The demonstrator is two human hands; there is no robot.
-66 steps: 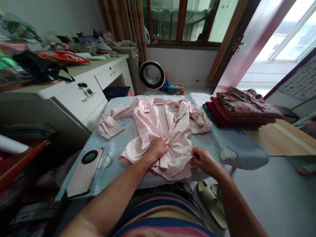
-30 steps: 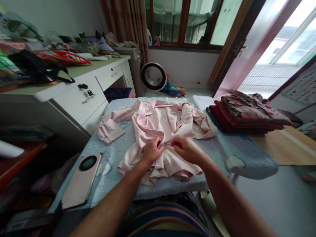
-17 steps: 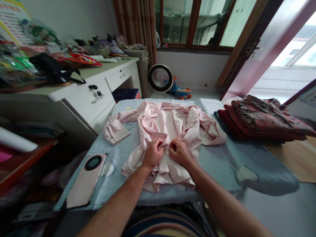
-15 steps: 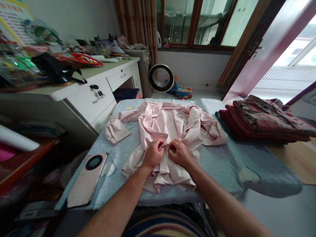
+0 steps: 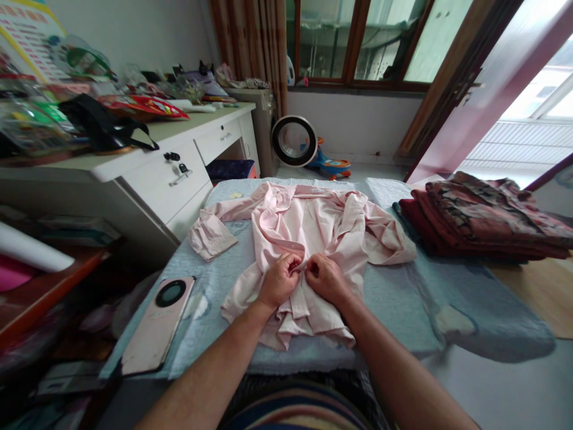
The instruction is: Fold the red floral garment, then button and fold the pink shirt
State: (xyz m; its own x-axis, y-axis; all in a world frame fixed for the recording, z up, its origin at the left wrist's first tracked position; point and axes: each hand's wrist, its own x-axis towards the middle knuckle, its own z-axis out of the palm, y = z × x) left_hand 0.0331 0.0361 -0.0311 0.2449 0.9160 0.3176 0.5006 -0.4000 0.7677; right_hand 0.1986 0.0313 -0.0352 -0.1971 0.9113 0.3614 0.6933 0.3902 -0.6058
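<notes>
A pale pink long-sleeved shirt (image 5: 308,221) lies spread on a table with a light blue cloth (image 5: 394,298), its collar end away from me and its sleeves out to both sides. At the front opening, my left hand (image 5: 283,278) pinches the shirt's edge between thumb and fingers. Close beside it, almost touching, my right hand (image 5: 324,278) has its fingers curled closed on the other front edge. The buttoned strip curves above my left hand. Whatever lies right between the fingertips is too small to make out.
A pink phone (image 5: 156,328) with a round black camera lies at the table's left. Folded dark red and patterned clothes (image 5: 483,221) are stacked on the right. A cluttered white desk (image 5: 179,161) stands at left, and a front-loading washing machine (image 5: 294,141) is beyond the table.
The view has shifted very slightly. Both hands stay at the same place on the shirt, with hardly any movement of the fingers.
</notes>
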